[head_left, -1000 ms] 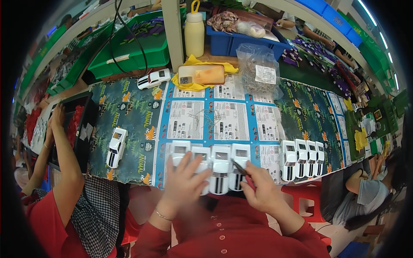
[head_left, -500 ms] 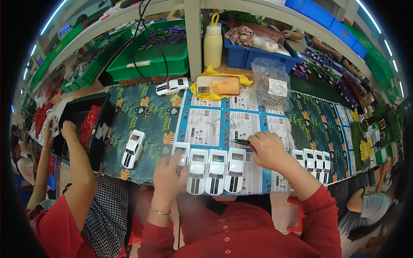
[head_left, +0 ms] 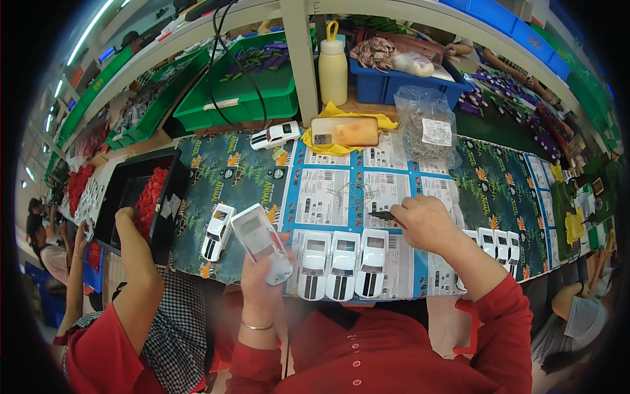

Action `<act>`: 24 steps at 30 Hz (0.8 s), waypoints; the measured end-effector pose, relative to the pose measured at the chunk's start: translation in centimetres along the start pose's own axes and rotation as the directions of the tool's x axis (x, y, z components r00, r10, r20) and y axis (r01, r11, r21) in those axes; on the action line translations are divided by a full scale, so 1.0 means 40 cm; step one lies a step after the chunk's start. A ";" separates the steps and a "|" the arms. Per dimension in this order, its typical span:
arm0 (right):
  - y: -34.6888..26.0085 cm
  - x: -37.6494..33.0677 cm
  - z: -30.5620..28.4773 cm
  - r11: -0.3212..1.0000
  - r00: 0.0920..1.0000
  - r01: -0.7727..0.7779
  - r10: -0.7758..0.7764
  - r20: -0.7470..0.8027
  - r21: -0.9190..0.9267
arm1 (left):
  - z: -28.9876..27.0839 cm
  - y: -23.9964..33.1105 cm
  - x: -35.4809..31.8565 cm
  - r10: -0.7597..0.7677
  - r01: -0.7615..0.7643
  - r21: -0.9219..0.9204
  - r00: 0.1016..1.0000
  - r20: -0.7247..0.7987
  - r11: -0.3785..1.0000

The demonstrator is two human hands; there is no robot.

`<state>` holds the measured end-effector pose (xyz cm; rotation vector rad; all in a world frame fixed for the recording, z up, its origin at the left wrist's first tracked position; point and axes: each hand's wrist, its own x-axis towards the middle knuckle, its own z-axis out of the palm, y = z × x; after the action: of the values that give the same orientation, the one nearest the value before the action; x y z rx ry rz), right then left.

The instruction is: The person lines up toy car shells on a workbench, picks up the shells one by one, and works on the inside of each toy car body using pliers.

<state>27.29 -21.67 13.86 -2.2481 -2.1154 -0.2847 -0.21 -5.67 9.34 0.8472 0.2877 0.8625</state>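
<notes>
Here the left hand [head_left: 262, 279] is closed around a white toy car [head_left: 261, 241], lifted off the worktop [head_left: 216, 167] and turned so its pale underside faces up, nose pointing to the far left. The right hand [head_left: 426, 223] rests on the printed sheets [head_left: 341, 190] in the middle of the worktop, its fingers pinched on a thin dark tool [head_left: 382, 215] whose tip points left. Just near of that hand, three more white cars [head_left: 342, 262] with dark stripes stand side by side at the near edge, touching or almost touching one another. A further row of cars [head_left: 497, 241] stands to the right, partly hidden behind the right forearm. Another white car [head_left: 218, 231] lies alone to the left of the held one, and one more [head_left: 275, 136] sits at the far side, beside a phone [head_left: 344, 131] lying on a yellow cloth [head_left: 328, 146]. A clear plastic bag [head_left: 426, 125] stands right of the phone, and a cream bottle [head_left: 333, 65] stands beyond it against a post. At the left, another person's hand [head_left: 126, 220] grips the near edge of a black tray [head_left: 131, 190] holding red parts [head_left: 149, 197]. Green bins [head_left: 243, 85] and a blue bin [head_left: 394, 82] line the far edge.
</notes>
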 end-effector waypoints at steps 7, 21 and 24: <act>-0.038 -0.054 -0.010 0.986 0.974 -0.154 0.161 -0.158 0.061 | 0.105 -0.061 -0.011 -0.110 0.106 0.043 0.985 0.132 0.993; -0.106 -0.111 -0.028 0.650 0.943 -0.227 0.332 -0.003 0.725 | 0.139 -0.115 -0.034 -0.024 0.016 0.046 0.981 0.191 0.999; -0.140 -0.125 -0.027 0.545 0.954 -0.218 0.294 0.059 0.809 | 0.144 -0.120 -0.050 -0.042 0.022 0.094 0.976 0.212 0.995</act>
<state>21.35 -26.39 13.56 -1.8378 -1.3579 0.5129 4.24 -12.01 9.27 1.0091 0.1524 0.7253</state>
